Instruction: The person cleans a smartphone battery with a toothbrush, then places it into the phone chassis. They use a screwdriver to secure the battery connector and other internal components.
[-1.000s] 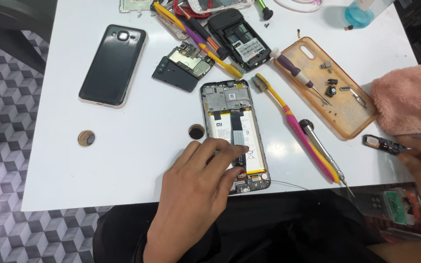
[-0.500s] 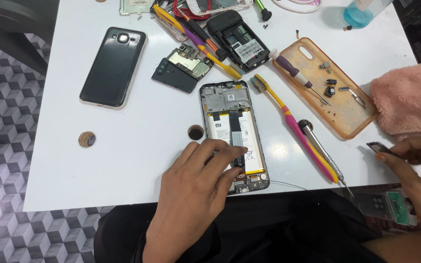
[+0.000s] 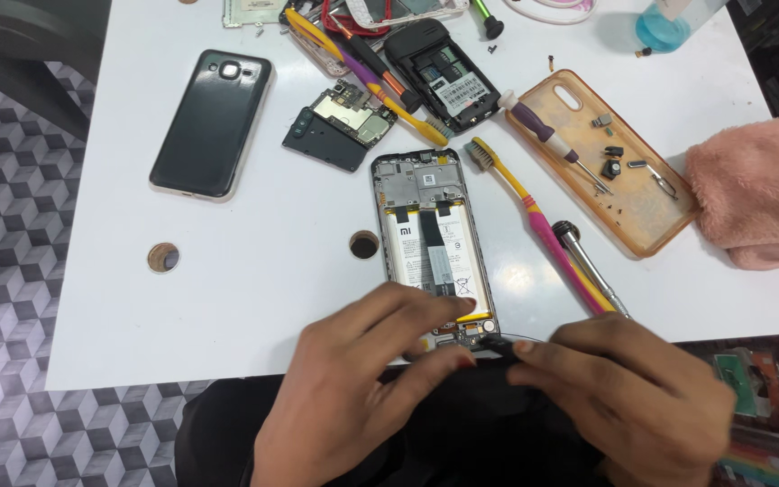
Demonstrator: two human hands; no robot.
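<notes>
At table's near edge: opened phone [image 3: 430, 239] lies back-up, bottom end under both hands. Left hand [image 3: 362, 397] fingers spread, pressing lower frame. Right hand [image 3: 628, 397] pinches small dark tool [image 3: 498, 345], tip touching phone's bottom corner. Toothbrush [image 3: 534, 212] just beside.

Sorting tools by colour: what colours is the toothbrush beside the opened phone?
Yellow and pink handle on the toothbrush, clearest in the head view.

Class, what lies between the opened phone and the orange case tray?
In the head view, a yellow-and-pink toothbrush lies between the opened phone and the orange case tray.
</notes>
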